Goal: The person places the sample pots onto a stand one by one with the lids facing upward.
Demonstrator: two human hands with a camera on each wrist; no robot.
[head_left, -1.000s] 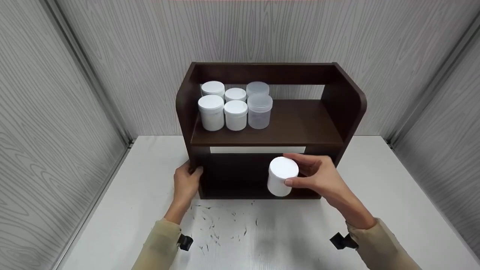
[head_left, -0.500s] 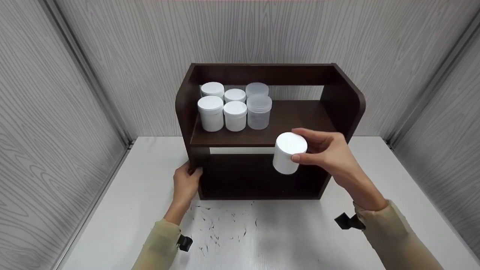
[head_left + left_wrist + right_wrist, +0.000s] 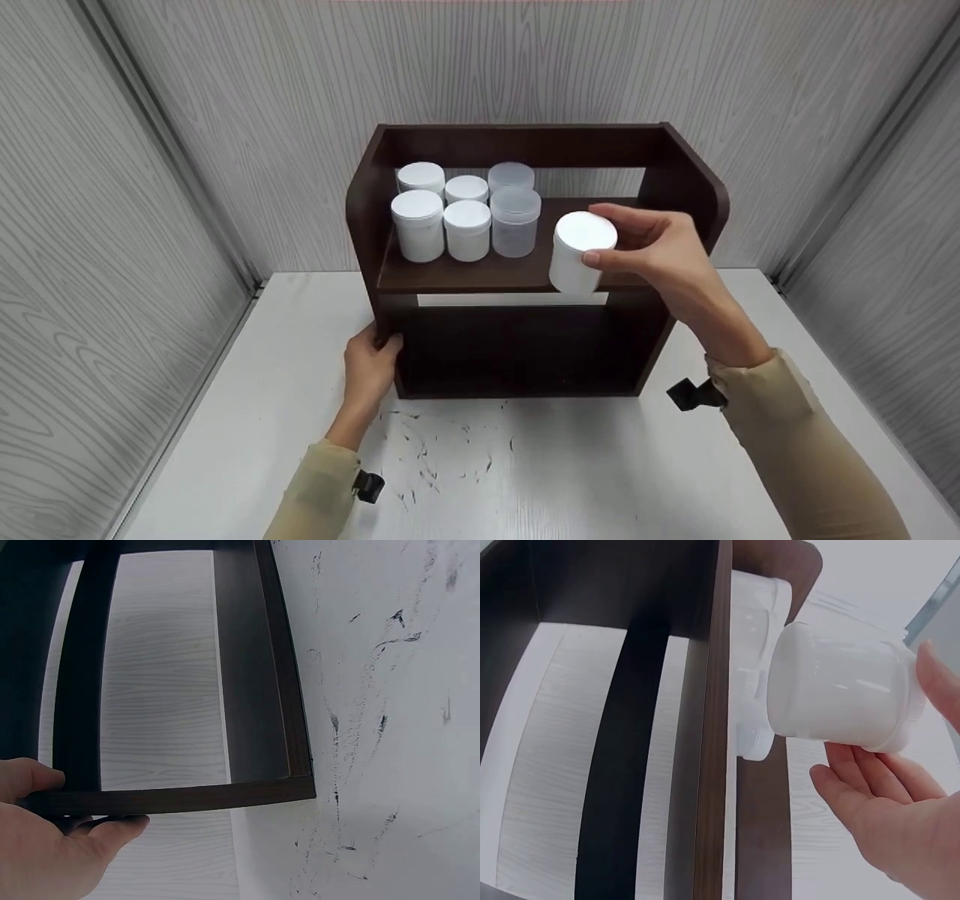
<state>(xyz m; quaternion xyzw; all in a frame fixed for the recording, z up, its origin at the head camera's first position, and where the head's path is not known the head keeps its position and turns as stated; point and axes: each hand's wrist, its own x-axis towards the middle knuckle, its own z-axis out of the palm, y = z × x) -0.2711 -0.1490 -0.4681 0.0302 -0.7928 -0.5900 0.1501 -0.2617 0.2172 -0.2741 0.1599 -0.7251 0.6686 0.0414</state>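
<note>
In the head view my right hand [image 3: 660, 247] pinches a white lidded jar [image 3: 576, 262] near its top, between thumb and fingers. The jar hangs upright in front of the upper shelf's edge, right of two translucent jars [image 3: 514, 225]. From the right wrist view, the held jar [image 3: 840, 686] is off the shelf board, its base clear of the edge. My left hand [image 3: 370, 366] grips the left side panel of the dark brown shelf unit [image 3: 480, 287]; the left wrist view shows the thumb and fingers of that hand [image 3: 56, 847] on either side of the panel's edge.
Several white lidded jars [image 3: 418, 229] stand in two rows at the left of the upper shelf, beside the translucent ones. The lower compartment [image 3: 510, 349] is dark inside. Dark scuff marks [image 3: 427, 454] spot the white table [image 3: 285, 420]. Grey wood-patterned walls [image 3: 525, 67] enclose the back and sides.
My right hand has raised the white jar from in front of the lower compartment to upper shelf height, drifting slightly right. The left hand stays on the side panel.
</note>
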